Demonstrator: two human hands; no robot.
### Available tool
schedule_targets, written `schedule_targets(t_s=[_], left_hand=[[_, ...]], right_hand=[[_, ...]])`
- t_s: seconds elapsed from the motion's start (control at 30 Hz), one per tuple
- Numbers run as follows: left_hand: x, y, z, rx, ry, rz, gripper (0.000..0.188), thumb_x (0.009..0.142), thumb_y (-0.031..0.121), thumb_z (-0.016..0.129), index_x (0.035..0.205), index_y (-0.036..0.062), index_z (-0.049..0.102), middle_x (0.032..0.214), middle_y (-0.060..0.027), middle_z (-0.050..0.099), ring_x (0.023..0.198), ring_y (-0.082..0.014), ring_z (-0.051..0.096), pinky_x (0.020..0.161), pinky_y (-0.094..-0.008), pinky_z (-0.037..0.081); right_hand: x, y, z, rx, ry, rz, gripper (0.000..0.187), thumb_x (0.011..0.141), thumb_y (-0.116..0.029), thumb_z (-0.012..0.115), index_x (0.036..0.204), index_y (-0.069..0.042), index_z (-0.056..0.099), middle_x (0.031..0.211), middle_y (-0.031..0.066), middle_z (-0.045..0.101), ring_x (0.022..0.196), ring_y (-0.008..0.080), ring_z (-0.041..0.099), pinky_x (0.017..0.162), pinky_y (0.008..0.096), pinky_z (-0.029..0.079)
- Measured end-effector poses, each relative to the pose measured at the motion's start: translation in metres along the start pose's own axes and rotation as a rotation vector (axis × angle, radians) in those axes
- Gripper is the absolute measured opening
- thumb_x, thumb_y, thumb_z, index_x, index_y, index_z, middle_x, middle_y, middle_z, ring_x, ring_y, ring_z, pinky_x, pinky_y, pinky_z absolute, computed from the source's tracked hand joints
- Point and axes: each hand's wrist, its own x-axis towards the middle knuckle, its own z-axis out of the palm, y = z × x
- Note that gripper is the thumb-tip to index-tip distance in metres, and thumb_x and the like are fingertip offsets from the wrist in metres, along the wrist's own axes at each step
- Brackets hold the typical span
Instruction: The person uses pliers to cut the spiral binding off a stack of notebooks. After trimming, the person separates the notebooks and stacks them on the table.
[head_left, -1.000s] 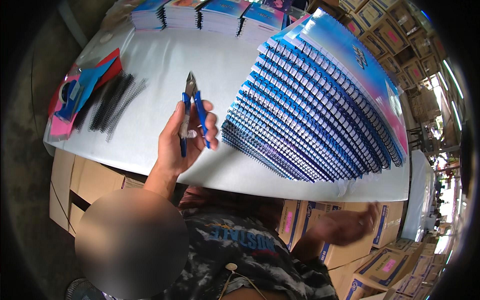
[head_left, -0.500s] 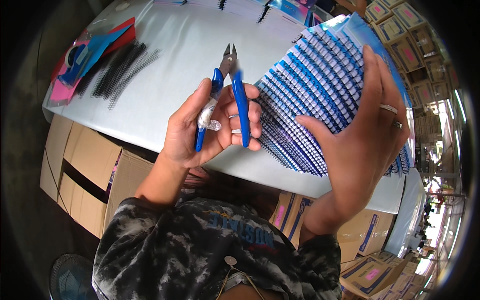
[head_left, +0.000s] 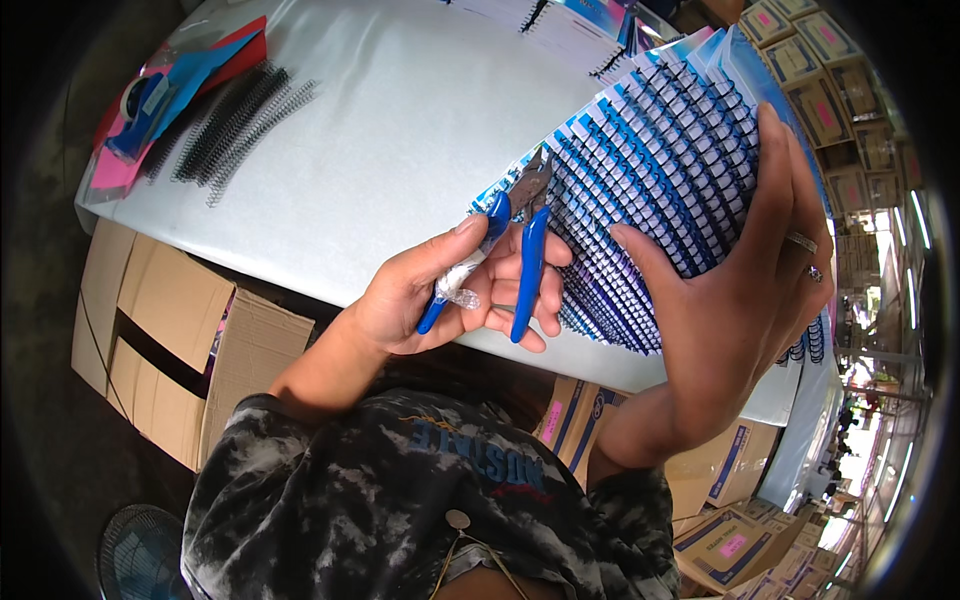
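Note:
My left hand [head_left: 440,290] is closed around blue-handled cutting pliers [head_left: 533,262], one handle wrapped in clear tape. The jaws point up and away, held at the left edge of a fanned stack of spiral-bound notebooks [head_left: 650,180]. Whether the tips touch a coil cannot be told. The stack shows many rows of black coil bindings with blue and white covers. My right hand [head_left: 740,270], with rings on it, spreads over the right side of the stack, thumb and fingers apart and resting on it.
Loose black spiral coils [head_left: 235,125] lie at the table's left, beside a blue tape dispenser [head_left: 140,115] and coloured sheets [head_left: 215,65]. More bound notebooks [head_left: 570,35] sit at the far edge. Cardboard boxes [head_left: 165,340] stand below the white table [head_left: 370,130]; others are stacked at right.
My left hand has moved right and nearer to me with the pliers, bringing their jaws to the notebooks' left edge. My right hand stays on the stack, nearly unmoved.

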Motion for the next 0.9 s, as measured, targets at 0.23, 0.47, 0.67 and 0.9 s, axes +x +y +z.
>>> schedule_targets(t_s=[0.23,0.47,0.67,0.9], left_hand=[[0.005,0.007,0.003,0.016,0.038,-0.007,0.07,0.093,0.053,0.03,0.125,-0.0082,0.037,0.102,-0.0223,0.054,0.095,-0.0356,0.059,0.083,-0.048,0.048],[0.003,0.013,0.01,0.066,0.117,-0.013,0.064,0.096,0.049,0.025,0.117,-0.0066,0.049,0.083,-0.0138,0.06,0.072,-0.0246,0.064,0.064,-0.0358,0.056],[0.004,0.018,0.009,0.427,0.241,0.03,0.055,0.097,0.044,0.032,0.114,-0.0057,0.045,0.085,-0.0143,0.057,0.077,-0.0243,0.059,0.078,-0.0375,0.049],[0.005,0.018,0.026,0.815,0.382,0.006,0.056,0.095,0.047,0.036,0.119,-0.0023,0.047,0.095,-0.0123,0.059,0.088,-0.0214,0.058,0.077,-0.0317,0.045]], right_hand=[[0.001,-0.003,-0.001,0.03,-0.009,0.023,0.108,0.045,-0.039,0.085,0.139,-0.024,0.033,0.135,0.0055,0.046,0.12,0.0271,0.046,0.1,0.0422,0.032],[-0.001,-0.001,0.0,-0.024,0.022,0.023,0.108,0.046,-0.041,0.084,0.139,-0.027,0.033,0.13,0.0056,0.051,0.115,0.0288,0.051,0.1,0.0416,0.034],[-0.002,-0.003,0.001,0.012,-0.015,0.057,0.108,0.046,-0.041,0.084,0.14,-0.027,0.032,0.132,0.0048,0.049,0.116,0.0274,0.05,0.099,0.041,0.035],[-0.006,0.029,0.01,-0.129,0.017,-0.175,0.108,0.045,-0.042,0.084,0.139,-0.026,0.033,0.132,0.0033,0.048,0.117,0.0265,0.05,0.098,0.0421,0.036]])
